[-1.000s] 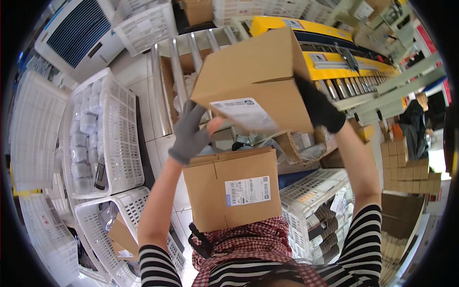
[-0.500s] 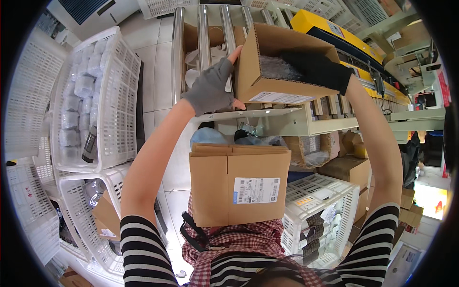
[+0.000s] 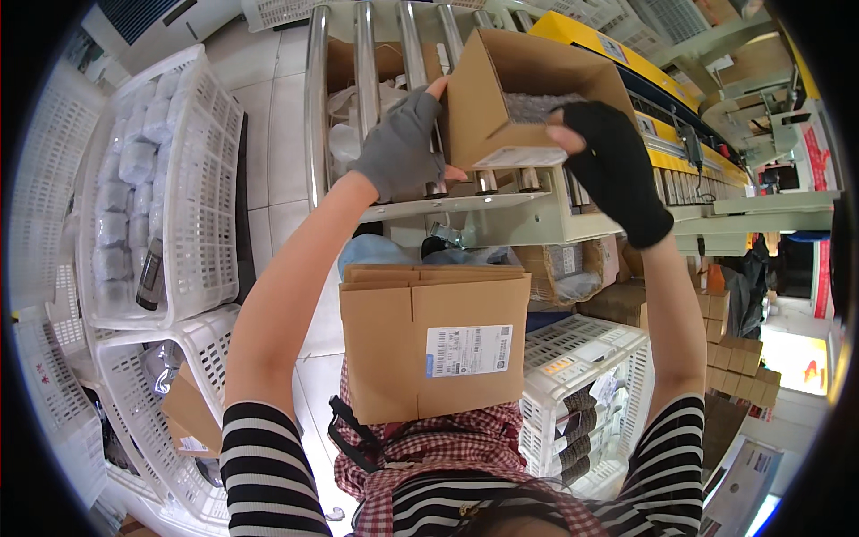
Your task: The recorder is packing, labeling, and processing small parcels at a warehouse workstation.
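Note:
An open cardboard box [image 3: 476, 103] rests tilted on the metal rollers, with clear bubble wrap [image 3: 532, 106] inside it and a white label on its near side. My left hand [image 3: 401, 148], in a grey fingerless glove, holds the box's left side, its fingers pressed along the wall. At the near right edge is my right hand [image 3: 617, 170], in a black glove with bare fingertips. It is slightly blurred, and most of its fingers are hidden. A stack of folded cardboard boxes [image 3: 385, 340] with a label stands upright against my checked apron.
The roller conveyor [image 3: 364, 72] has a yellow-sided section [image 3: 582, 36] at its far right. At left, a white crate [image 3: 201, 224] holds wrapped rolls [image 3: 112, 224]. Another white crate [image 3: 582, 345] stands lower right. An open box [image 3: 586, 273] sits beneath the conveyor.
My right hand has come out of the box toward its near right edge, leaving more bubble wrap visible. My left hand stays on the box's left side. The whole view has shifted slightly.

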`<state>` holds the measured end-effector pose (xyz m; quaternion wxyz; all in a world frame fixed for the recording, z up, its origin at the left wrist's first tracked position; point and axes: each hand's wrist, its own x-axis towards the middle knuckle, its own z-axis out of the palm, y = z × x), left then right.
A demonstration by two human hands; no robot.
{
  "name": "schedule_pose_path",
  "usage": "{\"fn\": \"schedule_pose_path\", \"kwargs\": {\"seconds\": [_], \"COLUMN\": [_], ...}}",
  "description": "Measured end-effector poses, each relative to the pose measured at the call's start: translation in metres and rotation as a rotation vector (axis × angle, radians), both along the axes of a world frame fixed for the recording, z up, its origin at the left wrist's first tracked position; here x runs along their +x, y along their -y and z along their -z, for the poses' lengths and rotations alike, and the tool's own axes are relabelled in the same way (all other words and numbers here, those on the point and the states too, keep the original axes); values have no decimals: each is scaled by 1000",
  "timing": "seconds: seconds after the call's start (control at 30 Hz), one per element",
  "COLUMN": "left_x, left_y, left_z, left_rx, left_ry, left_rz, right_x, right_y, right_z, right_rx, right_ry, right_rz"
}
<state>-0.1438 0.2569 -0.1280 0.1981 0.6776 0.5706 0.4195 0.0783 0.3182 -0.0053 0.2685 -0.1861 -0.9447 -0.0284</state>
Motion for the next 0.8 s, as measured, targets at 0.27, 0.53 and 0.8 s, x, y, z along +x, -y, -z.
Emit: {"fn": "schedule_pose_path", "kwargs": {"seconds": [0.27, 0.53, 0.8], "left_x": [-11, 31, 92], "left_y": [-58, -121, -169], "left_z": [7, 1, 4], "left_rx": [-24, -45, -150], "left_ry": [61, -8, -187], "left_rz": [-59, 15, 34], "right_x": [-15, 35, 95], "right_y": [-71, -120, -138], "right_z": [-5, -3, -14], "right_rx": [-406, -459, -244], "right_ry": [28, 42, -15], "right_rz": [20, 162, 195]}}
